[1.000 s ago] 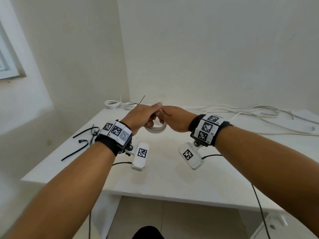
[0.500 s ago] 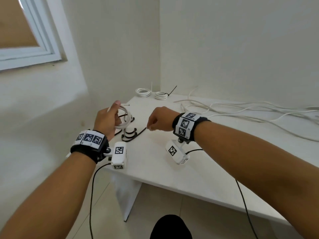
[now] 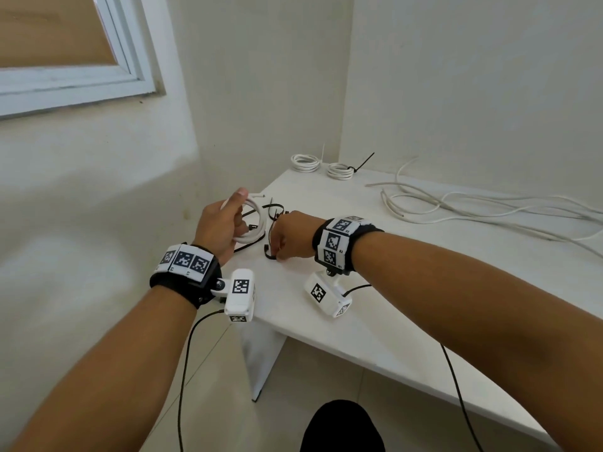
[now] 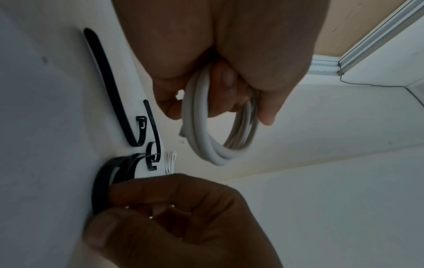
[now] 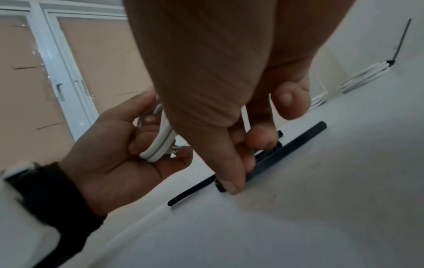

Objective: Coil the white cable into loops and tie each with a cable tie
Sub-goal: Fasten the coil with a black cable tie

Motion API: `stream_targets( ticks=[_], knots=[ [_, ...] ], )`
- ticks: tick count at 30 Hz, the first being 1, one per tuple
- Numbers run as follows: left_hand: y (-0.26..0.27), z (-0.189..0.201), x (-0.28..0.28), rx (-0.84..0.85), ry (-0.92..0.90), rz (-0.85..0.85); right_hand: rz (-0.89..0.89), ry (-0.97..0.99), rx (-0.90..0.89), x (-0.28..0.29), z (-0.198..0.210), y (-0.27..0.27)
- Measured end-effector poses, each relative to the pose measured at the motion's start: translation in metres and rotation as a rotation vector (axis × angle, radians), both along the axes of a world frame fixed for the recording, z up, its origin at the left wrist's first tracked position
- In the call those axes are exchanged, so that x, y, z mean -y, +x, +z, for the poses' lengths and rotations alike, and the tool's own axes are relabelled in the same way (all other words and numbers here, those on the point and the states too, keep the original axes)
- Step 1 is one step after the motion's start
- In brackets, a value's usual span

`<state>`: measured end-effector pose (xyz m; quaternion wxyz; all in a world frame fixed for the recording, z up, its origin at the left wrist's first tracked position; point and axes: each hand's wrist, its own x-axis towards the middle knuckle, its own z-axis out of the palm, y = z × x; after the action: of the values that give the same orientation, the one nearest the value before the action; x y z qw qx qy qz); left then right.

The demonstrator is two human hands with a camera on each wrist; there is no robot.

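My left hand [image 3: 228,220] grips a small coil of white cable [image 3: 257,220] upright above the table's left edge. In the left wrist view, the fingers curl through the coil [image 4: 206,145]. Just to its right, my right hand [image 3: 284,246] is down on the white table [image 3: 359,321]. Its thumb and forefinger pinch a black cable tie [image 5: 286,146] that lies on the surface. Part of that cable tie [image 3: 269,254] shows under the knuckles in the head view. The coil [image 5: 160,145] has no tie around it.
More black cable ties [image 4: 107,87] lie beside the pinched one. Two tied white coils [image 3: 305,163] [image 3: 341,171] sit in the far corner by the wall. Loose white cable [image 3: 473,207] sprawls over the right half of the table. The left table edge is under my left hand.
My right hand let go of the coil and dropped onto the black ties. My left hand carried the coil left to the table edge. The head view swung left.
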<state>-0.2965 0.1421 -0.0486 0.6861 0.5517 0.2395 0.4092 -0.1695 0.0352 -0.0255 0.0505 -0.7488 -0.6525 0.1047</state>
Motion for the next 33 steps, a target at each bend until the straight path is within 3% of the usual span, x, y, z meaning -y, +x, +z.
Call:
stream_targets(
  ticks=[4, 13, 23, 30, 33],
  knots=[
    [0.006, 0.002, 0.006, -0.003, 0.001, -0.037, -0.007, 0.020, -0.016, 0.015, 0.007, 0.008],
    [0.044, 0.011, 0.042, 0.027, -0.033, -0.137, -0.287, 0.210, -0.256, 0.120, 0.018, 0.068],
    [0.142, 0.025, 0.162, -0.047, 0.025, -0.448, -0.582, 0.282, -0.345, 0.229, 0.013, 0.129],
    [0.182, 0.030, 0.233, -0.130, 0.181, -0.682, -0.739, 0.242, -0.203, 0.303, 0.035, 0.176],
    [0.189, 0.032, 0.251, -0.163, 0.267, -0.761, -0.704, 0.154, -0.077, 0.323, 0.039, 0.186]
  ],
)
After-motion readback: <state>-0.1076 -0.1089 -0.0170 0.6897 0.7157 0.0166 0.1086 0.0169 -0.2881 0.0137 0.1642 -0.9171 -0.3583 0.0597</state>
